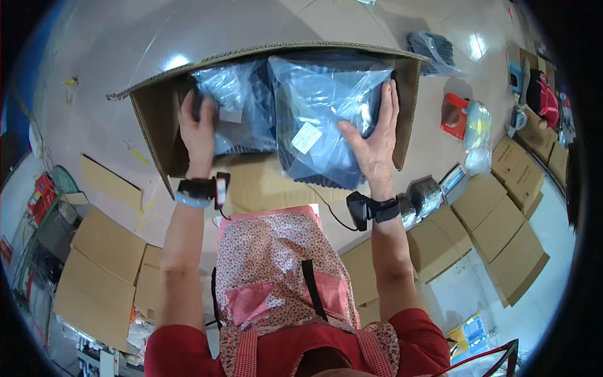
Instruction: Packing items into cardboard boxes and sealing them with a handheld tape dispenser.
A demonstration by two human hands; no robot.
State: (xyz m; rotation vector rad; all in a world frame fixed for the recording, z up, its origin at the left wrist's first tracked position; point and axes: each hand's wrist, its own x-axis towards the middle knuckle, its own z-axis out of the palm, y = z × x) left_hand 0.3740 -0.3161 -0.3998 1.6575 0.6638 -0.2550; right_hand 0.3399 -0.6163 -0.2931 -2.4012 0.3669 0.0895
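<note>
A brown cardboard box (402,119) stands in front of me with its top open. Two clear plastic bags of dark, ridged-edged contents lie side by side in it. My left hand (198,133) rests at the outer edge of the left bag (242,100), fingers apart, beside the box's left wall. On the right bag (330,107), a white label shows. My right hand (374,139) lies spread along that bag's right side, its thumb on the plastic and its fingers pointing away from me. The fingertips of the left hand are partly hidden.
On the floor beyond the box lies another bagged dark bundle (431,51). A red-and-white package (455,115) and clear-wrapped goods (478,125) sit to the right. Flattened or opened cartons (496,220) spread at right, with more cartons (94,283) at left. A thin cable hangs from my right wristband (370,209).
</note>
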